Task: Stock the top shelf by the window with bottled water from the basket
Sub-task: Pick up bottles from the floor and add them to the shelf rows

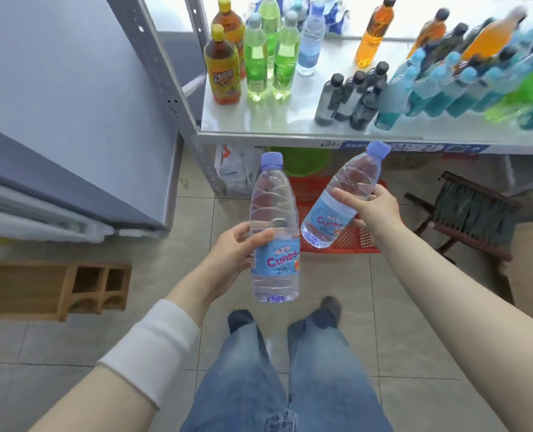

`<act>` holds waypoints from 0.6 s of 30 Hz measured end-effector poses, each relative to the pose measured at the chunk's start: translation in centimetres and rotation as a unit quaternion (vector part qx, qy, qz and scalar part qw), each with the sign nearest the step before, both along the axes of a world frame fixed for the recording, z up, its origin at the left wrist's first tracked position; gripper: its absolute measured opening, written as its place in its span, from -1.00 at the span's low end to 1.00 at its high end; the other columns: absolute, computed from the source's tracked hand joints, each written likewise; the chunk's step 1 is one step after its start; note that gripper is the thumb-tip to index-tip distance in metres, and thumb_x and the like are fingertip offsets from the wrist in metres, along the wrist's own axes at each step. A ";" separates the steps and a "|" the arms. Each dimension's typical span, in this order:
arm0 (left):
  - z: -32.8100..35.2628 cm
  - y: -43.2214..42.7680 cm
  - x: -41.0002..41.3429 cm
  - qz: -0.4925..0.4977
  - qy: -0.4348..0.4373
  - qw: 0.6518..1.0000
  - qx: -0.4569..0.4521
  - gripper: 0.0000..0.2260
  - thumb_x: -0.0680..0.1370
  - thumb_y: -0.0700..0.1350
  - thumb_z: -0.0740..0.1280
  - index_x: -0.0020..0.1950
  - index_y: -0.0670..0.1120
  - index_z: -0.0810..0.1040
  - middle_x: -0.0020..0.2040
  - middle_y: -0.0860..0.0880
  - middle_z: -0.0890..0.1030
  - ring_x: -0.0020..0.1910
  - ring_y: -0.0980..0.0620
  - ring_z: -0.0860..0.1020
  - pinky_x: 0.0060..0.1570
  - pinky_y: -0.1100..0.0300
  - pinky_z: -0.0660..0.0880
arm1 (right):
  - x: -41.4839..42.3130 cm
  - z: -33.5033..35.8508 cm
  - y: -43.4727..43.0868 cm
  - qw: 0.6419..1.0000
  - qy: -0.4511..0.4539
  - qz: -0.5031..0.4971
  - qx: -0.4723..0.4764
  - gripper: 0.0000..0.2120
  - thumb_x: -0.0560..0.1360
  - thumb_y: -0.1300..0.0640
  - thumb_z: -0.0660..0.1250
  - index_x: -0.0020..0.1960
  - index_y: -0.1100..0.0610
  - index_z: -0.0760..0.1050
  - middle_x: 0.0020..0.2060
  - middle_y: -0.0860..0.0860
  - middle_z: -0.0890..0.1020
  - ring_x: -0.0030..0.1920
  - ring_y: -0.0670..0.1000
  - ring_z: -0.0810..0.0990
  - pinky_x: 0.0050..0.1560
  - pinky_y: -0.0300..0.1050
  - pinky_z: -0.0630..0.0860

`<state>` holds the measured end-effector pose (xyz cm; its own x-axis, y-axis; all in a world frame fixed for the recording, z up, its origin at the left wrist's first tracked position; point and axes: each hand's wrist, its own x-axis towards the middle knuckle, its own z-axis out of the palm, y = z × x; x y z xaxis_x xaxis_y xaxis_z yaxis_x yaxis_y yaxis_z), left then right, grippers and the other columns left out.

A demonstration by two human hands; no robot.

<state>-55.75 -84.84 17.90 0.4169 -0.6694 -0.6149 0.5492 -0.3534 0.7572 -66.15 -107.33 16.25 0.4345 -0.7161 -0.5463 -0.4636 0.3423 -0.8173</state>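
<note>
The left hand (234, 251) holds a clear plastic water bottle with a lilac cap and a blue label (274, 213) upright in front of the body. Its grip is clamped round the bottle's middle, with the thumb lying just above the label. The right hand (377, 210) holds a second clear water bottle (355, 176) of the same kind, tilted so its cap points toward the front edge of the white top shelf (290, 120). This grip is clamped just above the label. The tilted bottle hangs over the red plastic mesh basket (349, 241), which stands on the tiled floor below that front edge. Near the shelf's back left, a third clear water bottle (311, 39) stands just beside green drink bottles (256, 57) and yellow-capped amber tea bottles (221, 70).
</note>
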 end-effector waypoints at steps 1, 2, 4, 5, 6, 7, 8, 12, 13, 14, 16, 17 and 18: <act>0.9 -1.1 -0.6 -0.002 -0.012 1.000 -0.004 -0.49 0.26 0.06 0.46 0.15 -0.09 0.53 0.02 -0.05 0.66 -0.01 0.01 0.64 0.02 0.06 0.57 | -0.8 1.1 -1.1 1.000 -0.002 0.001 -0.009 -0.62 0.21 0.03 0.57 -0.08 0.00 0.47 -0.08 -0.02 0.64 -0.05 -0.01 0.64 -0.04 -0.01 0.61; 1.8 -2.5 -1.2 -0.005 -0.023 1.000 -0.007 -0.44 0.22 0.09 0.46 0.16 -0.10 0.53 0.05 -0.07 0.66 0.01 -0.01 0.63 0.05 0.03 0.56 | -1.6 2.3 -2.4 1.000 -0.005 0.001 -0.018 -0.58 0.20 0.01 0.58 -0.04 0.02 0.47 -0.06 -0.01 0.64 -0.03 0.00 0.64 -0.03 0.00 0.61; 3.6 -5.4 -2.6 -0.007 -0.045 0.999 -0.020 -0.48 0.25 0.07 0.45 0.15 -0.08 0.53 0.06 -0.08 0.65 0.04 -0.03 0.63 0.07 0.01 0.55 | -3.1 4.8 -5.3 0.999 -0.020 0.001 -0.034 -0.49 0.20 0.01 0.57 0.05 0.06 0.45 -0.05 -0.02 0.63 -0.03 -0.02 0.63 -0.07 -0.04 0.61; 4.5 -7.1 -3.3 -0.007 -0.055 0.998 -0.028 -0.54 0.28 0.04 0.44 0.13 -0.07 0.54 0.05 -0.08 0.65 0.03 -0.03 0.63 0.07 0.01 0.55 | -3.8 6.0 -6.8 0.999 -0.030 0.003 -0.042 -0.48 0.22 0.03 0.57 0.08 0.07 0.43 -0.07 -0.02 0.62 -0.06 -0.04 0.62 -0.14 -0.09 0.60; 5.3 -8.9 -4.1 -0.005 -0.065 0.997 -0.036 -0.58 0.30 0.03 0.42 0.12 -0.06 0.55 0.03 -0.07 0.66 0.02 -0.02 0.63 0.06 0.01 0.55 | -4.6 7.1 -8.4 0.998 -0.040 0.003 -0.048 -0.49 0.23 0.05 0.56 0.09 0.08 0.41 -0.08 -0.01 0.61 -0.09 -0.06 0.61 -0.20 -0.14 0.59; 6.1 -10.6 -5.0 -0.001 -0.073 0.996 -0.045 -0.59 0.29 0.04 0.43 0.09 -0.06 0.56 0.00 -0.05 0.66 0.01 -0.02 0.64 0.04 0.03 0.57 | -5.4 8.2 -10.1 0.997 -0.051 0.002 -0.052 -0.48 0.24 0.07 0.56 0.10 0.07 0.41 -0.08 -0.01 0.61 -0.10 -0.07 0.61 -0.25 -0.16 0.58; 6.8 -12.4 -5.7 0.004 -0.079 0.995 -0.056 -0.59 0.27 0.05 0.44 0.07 -0.05 0.57 -0.03 -0.03 0.68 -0.03 0.00 0.65 0.00 0.06 0.58 | -6.2 9.1 -11.7 0.996 -0.064 0.001 -0.055 -0.47 0.25 0.08 0.56 0.12 0.07 0.40 -0.09 -0.03 0.61 -0.11 -0.09 0.61 -0.28 -0.17 0.59; 9.2 -18.1 -8.3 0.006 -0.095 0.991 -0.091 -0.54 0.24 0.07 0.44 0.07 -0.09 0.57 -0.06 -0.02 0.68 -0.08 0.02 0.65 -0.11 0.16 0.61 | -8.9 12.3 -17.1 0.992 -0.100 0.001 -0.082 -0.53 0.31 0.12 0.51 0.12 0.05 0.37 -0.14 -0.12 0.58 -0.17 -0.19 0.57 -0.44 -0.32 0.56; 9.8 -19.2 -8.7 0.007 -0.099 0.990 -0.096 -0.48 0.21 0.10 0.44 0.09 -0.10 0.57 -0.03 -0.05 0.67 -0.05 0.01 0.65 -0.09 0.14 0.61 | -9.3 13.1 -18.2 0.991 -0.103 -0.001 -0.088 -0.55 0.31 0.12 0.50 0.09 0.05 0.36 -0.16 -0.11 0.57 -0.18 -0.18 0.57 -0.43 -0.32 0.56; 10.4 -20.1 -9.0 0.008 -0.101 0.990 -0.099 -0.44 0.19 0.12 0.43 0.11 -0.11 0.56 0.01 -0.08 0.67 -0.02 -0.01 0.65 -0.06 0.11 0.61 | -9.6 13.8 -19.2 0.990 -0.105 -0.004 -0.095 -0.59 0.32 0.12 0.50 0.05 0.04 0.37 -0.17 -0.10 0.57 -0.19 -0.15 0.58 -0.40 -0.29 0.58; 11.6 -21.7 -9.1 0.005 -0.109 0.989 -0.104 -0.44 0.18 0.14 0.42 0.09 -0.11 0.57 0.03 -0.11 0.66 -0.01 -0.06 0.64 0.01 0.03 0.58 | -9.7 15.1 -21.0 0.988 -0.109 0.001 -0.112 -0.64 0.30 0.10 0.51 -0.03 -0.01 0.39 -0.17 -0.08 0.57 -0.15 -0.05 0.60 -0.28 -0.17 0.61; 12.2 -22.4 -9.1 0.005 -0.115 0.988 -0.104 -0.47 0.17 0.15 0.41 0.05 -0.10 0.58 0.00 -0.11 0.66 -0.03 -0.06 0.64 0.03 0.00 0.57 | -9.6 15.7 -21.8 0.987 -0.112 0.005 -0.117 -0.63 0.29 0.09 0.52 -0.02 -0.01 0.40 -0.17 -0.07 0.57 -0.13 -0.03 0.60 -0.24 -0.13 0.61; 12.8 -22.9 -8.9 0.004 -0.120 0.987 -0.103 -0.49 0.17 0.16 0.41 0.01 -0.09 0.59 -0.03 -0.10 0.67 -0.04 -0.07 0.64 0.04 -0.02 0.56 | -9.3 16.4 -22.4 0.986 -0.118 0.008 -0.120 -0.61 0.30 0.10 0.51 0.01 0.01 0.39 -0.16 -0.07 0.56 -0.13 -0.03 0.60 -0.25 -0.15 0.62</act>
<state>-64.65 -107.78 30.65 0.5399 -0.7662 -0.3486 0.3477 -0.1741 0.9213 -75.44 -129.76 32.67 0.5417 -0.8044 -0.2438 -0.2546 0.1194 -0.9596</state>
